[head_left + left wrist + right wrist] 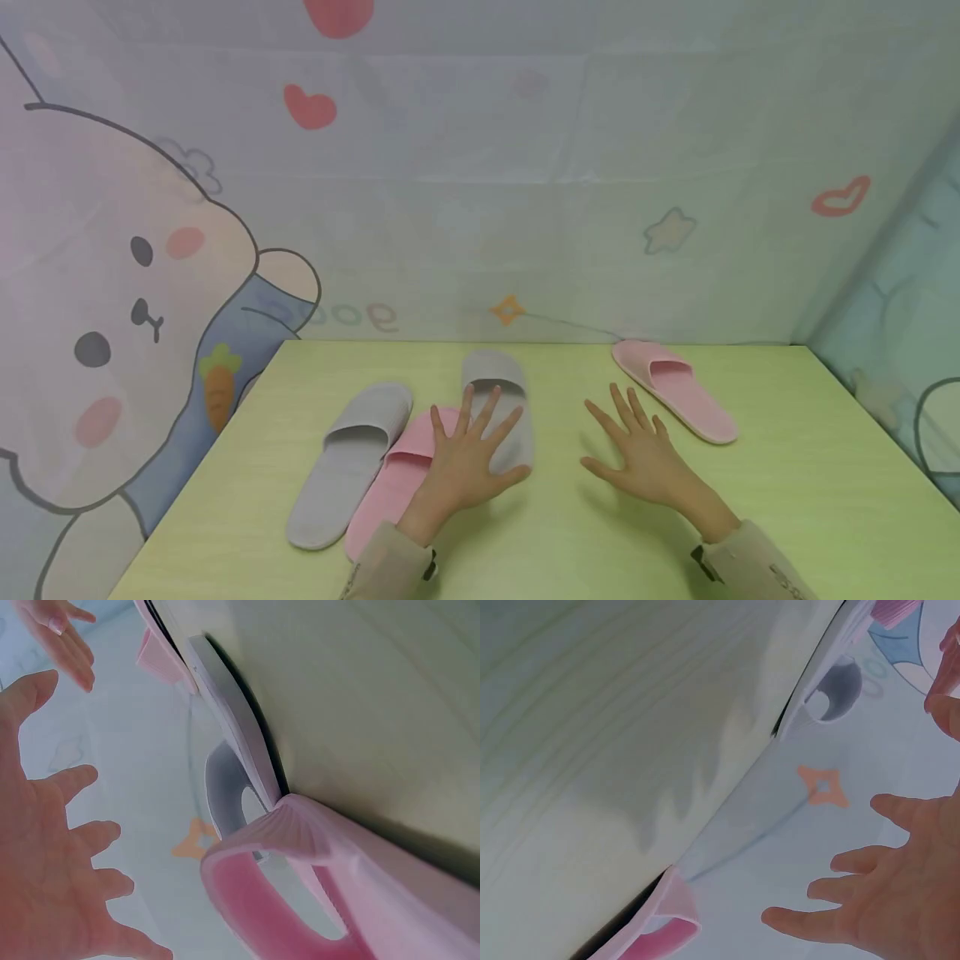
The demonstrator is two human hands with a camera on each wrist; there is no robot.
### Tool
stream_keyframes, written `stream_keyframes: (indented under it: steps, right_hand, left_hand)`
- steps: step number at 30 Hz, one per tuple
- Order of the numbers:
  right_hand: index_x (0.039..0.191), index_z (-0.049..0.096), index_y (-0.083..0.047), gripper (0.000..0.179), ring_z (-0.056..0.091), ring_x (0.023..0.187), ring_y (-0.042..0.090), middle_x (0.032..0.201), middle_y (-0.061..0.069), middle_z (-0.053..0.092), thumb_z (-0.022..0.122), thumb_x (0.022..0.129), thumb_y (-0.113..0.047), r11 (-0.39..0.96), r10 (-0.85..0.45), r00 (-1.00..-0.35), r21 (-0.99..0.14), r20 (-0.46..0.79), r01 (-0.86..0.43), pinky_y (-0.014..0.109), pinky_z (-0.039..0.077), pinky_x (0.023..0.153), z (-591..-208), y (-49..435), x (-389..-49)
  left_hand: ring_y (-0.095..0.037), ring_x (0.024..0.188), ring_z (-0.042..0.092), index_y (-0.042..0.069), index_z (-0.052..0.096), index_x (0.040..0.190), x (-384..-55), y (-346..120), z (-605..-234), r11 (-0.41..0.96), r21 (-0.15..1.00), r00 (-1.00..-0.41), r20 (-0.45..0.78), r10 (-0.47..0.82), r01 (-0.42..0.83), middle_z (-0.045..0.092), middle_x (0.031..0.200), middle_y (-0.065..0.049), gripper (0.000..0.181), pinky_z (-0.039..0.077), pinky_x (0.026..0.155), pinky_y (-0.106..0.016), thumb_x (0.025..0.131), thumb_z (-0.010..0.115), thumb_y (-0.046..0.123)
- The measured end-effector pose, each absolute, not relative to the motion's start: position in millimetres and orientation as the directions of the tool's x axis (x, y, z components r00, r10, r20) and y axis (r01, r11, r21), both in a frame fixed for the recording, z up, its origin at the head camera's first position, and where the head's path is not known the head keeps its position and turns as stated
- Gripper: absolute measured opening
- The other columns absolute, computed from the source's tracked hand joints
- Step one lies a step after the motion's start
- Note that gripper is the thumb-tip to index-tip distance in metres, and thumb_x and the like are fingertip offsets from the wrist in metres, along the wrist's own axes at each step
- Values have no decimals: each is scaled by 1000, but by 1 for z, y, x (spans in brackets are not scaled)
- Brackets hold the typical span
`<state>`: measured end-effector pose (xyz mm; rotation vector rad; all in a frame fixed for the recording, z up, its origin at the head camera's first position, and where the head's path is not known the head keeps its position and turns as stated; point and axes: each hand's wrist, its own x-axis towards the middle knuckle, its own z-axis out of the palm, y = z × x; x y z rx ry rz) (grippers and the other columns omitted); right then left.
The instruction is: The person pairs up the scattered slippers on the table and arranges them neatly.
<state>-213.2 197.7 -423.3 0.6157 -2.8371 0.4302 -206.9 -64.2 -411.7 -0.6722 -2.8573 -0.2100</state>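
My left hand point(467, 467), fingers spread, hovers over the table and overlaps a pink slipper point(392, 492) and a grey slipper point(513, 442) in the head view. The left wrist view shows it above the pink slipper point(300, 840), holding nothing. To its left lies another grey slipper point(336, 483), side by side with the pink one. My right hand point(647, 462) is also spread and raised, its shadow falling on the table. Beyond it, at the back right, a second pink slipper point(678, 392) lies tilted, toe toward the back edge.
The light green table point(795, 517) bears all the slippers. Behind it hangs a pale curtain point(480, 233) printed with hearts, stars and a large cartoon animal point(180, 333). Another printed sheet point(915, 333) hangs along the right side.
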Motion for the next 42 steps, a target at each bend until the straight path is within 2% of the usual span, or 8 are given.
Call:
stream_keyframes:
  steps: [9, 17, 24, 33, 38, 42]
  right_hand:
    - [140, 29, -19, 71, 10, 135, 43, 148, 21, 9, 55, 81, -51, 867, -367, -887, -243, 281, -435, 68, 24, 93, -425, 205, -213]
    - [139, 31, -18, 70, 13, 134, 43, 148, 22, 11, 56, 81, -48, 867, -360, -881, -240, 306, -437, 67, 24, 94, -425, 209, -211]
    - [138, 33, -17, 68, 17, 133, 43, 147, 23, 14, 57, 82, -46, 867, -352, -877, -239, 328, -437, 65, 24, 95, -427, 214, -212]
    - [136, 37, -12, 68, 26, 129, 45, 144, 27, 21, 61, 80, -41, 856, -351, -853, -236, 387, -459, 63, 27, 94, -428, 221, -216]
    - [133, 41, -9, 66, 31, 126, 45, 142, 28, 26, 64, 78, -37, 847, -350, -821, -222, 452, -483, 62, 31, 94, -428, 225, -219]
    - [132, 42, -9, 64, 32, 125, 45, 142, 26, 26, 64, 78, -35, 849, -340, -819, -223, 462, -478, 64, 31, 91, -428, 227, -220]
  left_hand:
    - [-34, 139, 4, 34, 23, 140, -204, -66, -410, 884, 91, -871, 243, 427, 459, 12, 151, 0, 68, 6, 94, -73, 81, 40, 64]
    - [-32, 139, 1, 35, 21, 141, -202, -66, -408, 884, 102, -874, 235, 425, 457, 8, 152, 1, 69, 5, 95, -72, 82, 39, 64]
    - [-34, 138, 8, 32, 24, 141, -199, -67, -405, 884, 92, -864, 281, 418, 458, 14, 151, -1, 68, 9, 94, -73, 82, 42, 61]
    - [-38, 136, 16, 29, 30, 139, -195, -72, -401, 870, 88, -840, 325, 435, 485, 24, 148, -6, 64, 14, 92, -73, 82, 51, 50]
    - [-38, 134, 23, 28, 34, 137, -193, -75, -399, 870, 82, -836, 335, 435, 486, 30, 145, -6, 60, 16, 93, -72, 83, 52, 47]
    - [-38, 131, 29, 26, 38, 135, -191, -78, -398, 874, 88, -837, 349, 422, 478, 35, 143, -7, 57, 18, 94, -70, 83, 52, 45]
